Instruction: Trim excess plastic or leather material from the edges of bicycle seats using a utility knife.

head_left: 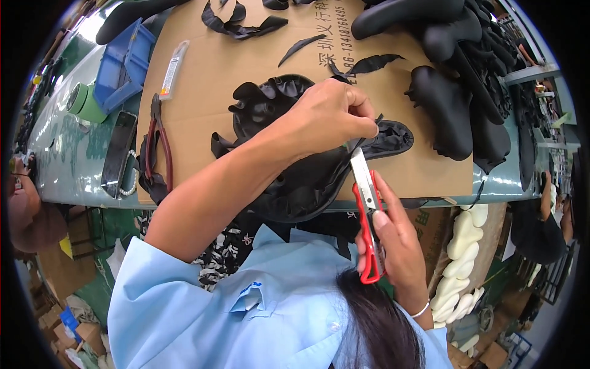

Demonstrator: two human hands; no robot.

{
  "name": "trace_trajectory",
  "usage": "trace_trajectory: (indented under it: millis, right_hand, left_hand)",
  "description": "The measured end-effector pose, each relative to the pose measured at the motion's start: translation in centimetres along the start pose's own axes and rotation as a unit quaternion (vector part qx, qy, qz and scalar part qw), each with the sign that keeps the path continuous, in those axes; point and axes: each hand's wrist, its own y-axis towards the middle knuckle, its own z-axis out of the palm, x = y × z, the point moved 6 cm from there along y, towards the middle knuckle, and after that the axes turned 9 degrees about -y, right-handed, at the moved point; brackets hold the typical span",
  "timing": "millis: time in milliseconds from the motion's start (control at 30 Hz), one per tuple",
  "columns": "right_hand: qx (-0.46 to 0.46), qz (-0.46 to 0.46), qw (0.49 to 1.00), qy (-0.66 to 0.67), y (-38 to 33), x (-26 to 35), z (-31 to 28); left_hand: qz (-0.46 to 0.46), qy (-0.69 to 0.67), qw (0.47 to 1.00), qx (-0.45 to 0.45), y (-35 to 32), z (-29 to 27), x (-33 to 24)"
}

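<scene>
A black bicycle saddle [301,187] lies underside up on the cardboard, its soft cover gathered in folds round the rim. My left hand [335,114] reaches across it, thumb and fingers pinched on a dark strip of the cover [367,136] near the narrow nose. In my right hand [396,237] is a red utility knife [369,221], held with the thumb along its handle. Its bare blade points up at the cover, just below my left fingertips. Whether the edge touches the material is hard to make out.
Black offcuts [243,27] lie scattered on the cardboard [203,123]. Red-handled pliers [158,144], a clear blade case [174,71], a phone [118,154] and a blue bin [126,64] stand left. More black saddles [439,111] pile up at right; pale saddle-shaped pieces [461,246] lie below the table edge.
</scene>
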Motion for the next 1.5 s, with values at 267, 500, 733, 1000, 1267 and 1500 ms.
trace_trajectory:
  millis: [267,500,733,1000,1267,1500]
  right_hand:
    - [0.104,-0.004,0.993,0.053,-1.8,0.5,-0.8]
    - [0.008,-0.122,0.992,-0.006,2.5,-1.7,1.1]
    - [-0.061,-0.246,0.962,-0.098,9.5,4.7,-1.6]
    - [-0.126,-0.279,0.925,-0.223,5.9,3.8,-4.6]
    - [-0.054,-0.386,0.683,-0.618,2.1,7.8,-2.8]
    - [-0.085,-0.243,0.724,-0.64,-1.2,3.7,-1.9]
  left_hand:
    - [0.056,-0.311,0.948,-0.021,-0.9,-2.4,0.0]
    - [0.187,0.166,0.956,-0.15,-2.2,-8.0,0.0]
    - [0.116,0.421,0.78,-0.447,-13.4,-4.6,-2.9]
    - [0.06,0.25,0.936,-0.24,-7.5,1.8,-0.2]
    - [0.086,0.145,0.948,-0.268,-8.1,1.5,0.3]
    - [0.175,-0.011,0.909,-0.378,-9.8,-0.2,1.0]
